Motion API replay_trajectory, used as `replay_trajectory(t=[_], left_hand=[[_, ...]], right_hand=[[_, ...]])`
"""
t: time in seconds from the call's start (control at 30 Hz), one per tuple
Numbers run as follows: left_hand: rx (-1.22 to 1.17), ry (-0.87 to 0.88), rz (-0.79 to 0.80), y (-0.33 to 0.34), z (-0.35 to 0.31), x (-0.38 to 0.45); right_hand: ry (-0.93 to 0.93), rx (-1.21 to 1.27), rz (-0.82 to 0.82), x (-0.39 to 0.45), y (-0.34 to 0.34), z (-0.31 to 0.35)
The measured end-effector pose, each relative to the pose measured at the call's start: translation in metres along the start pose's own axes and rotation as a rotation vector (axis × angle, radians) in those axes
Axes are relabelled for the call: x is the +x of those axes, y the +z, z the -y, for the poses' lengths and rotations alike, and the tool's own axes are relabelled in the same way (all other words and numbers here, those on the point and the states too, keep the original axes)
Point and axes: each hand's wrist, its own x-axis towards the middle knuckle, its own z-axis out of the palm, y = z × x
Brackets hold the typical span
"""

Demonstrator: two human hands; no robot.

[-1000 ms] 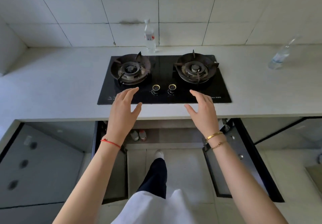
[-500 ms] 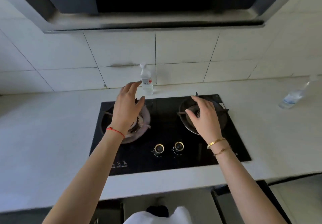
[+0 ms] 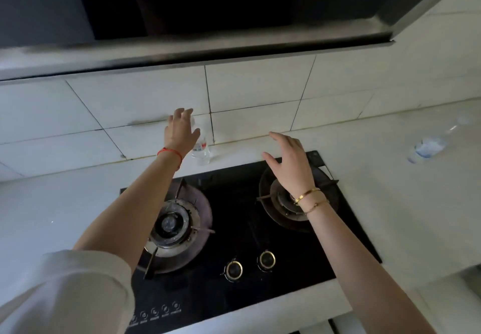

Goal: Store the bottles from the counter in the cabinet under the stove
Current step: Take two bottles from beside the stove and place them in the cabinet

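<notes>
A clear plastic bottle [image 3: 201, 150] with a red-and-white label stands upright on the counter behind the stove, against the tiled wall. My left hand [image 3: 180, 132] reaches over it with fingers spread; it covers the bottle's top and does not plainly grip it. My right hand [image 3: 291, 162] hovers open above the right burner, holding nothing. A second clear bottle [image 3: 429, 146] with a pale blue label lies far right on the counter, blurred. The cabinet under the stove is out of view.
The black two-burner gas stove [image 3: 239, 224] fills the counter's middle, with two knobs [image 3: 250, 264] at its front. A range hood [image 3: 197, 47] hangs low overhead. White counter [image 3: 65, 203] stretches left and right of the stove.
The view has tilted up from the open cabinet to the wall. Both hands have moved forward over the stove, the left one from the left burner onto the upright bottle.
</notes>
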Motion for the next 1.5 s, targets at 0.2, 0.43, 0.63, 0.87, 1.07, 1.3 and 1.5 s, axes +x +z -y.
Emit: replay_trajectory(t=[0.2, 0.43, 0.63, 0.87, 1.07, 1.3, 1.5], left_hand=[[-0.034, -0.03, 0.013, 0.015, 0.001, 0.02], [-0.134, 0.075, -0.022, 0.02, -0.027, -0.011], [-0.186, 0.242, -0.031, 0.011, -0.09, -0.048], [-0.279, 0.444, 0.037, 0.032, -0.191, -0.098], [-0.336, 0.529, 0.113, 0.072, -0.283, -0.128], [-0.384, 0.515, 0.141, 0.12, -0.371, -0.142], [-0.393, 0.43, 0.113, 0.158, -0.441, -0.141]], right_hand=[[0.025, 0.008, -0.004, 0.009, 0.002, -0.012], [0.055, -0.005, -0.04, -0.017, -0.006, -0.03], [0.124, -0.01, -0.103, -0.057, -0.033, -0.052], [0.191, -0.045, -0.242, -0.101, -0.088, -0.103], [0.28, -0.066, -0.288, -0.119, -0.144, -0.173], [0.311, -0.08, -0.308, -0.101, -0.208, -0.275], [0.343, -0.088, -0.241, -0.045, -0.257, -0.381]])
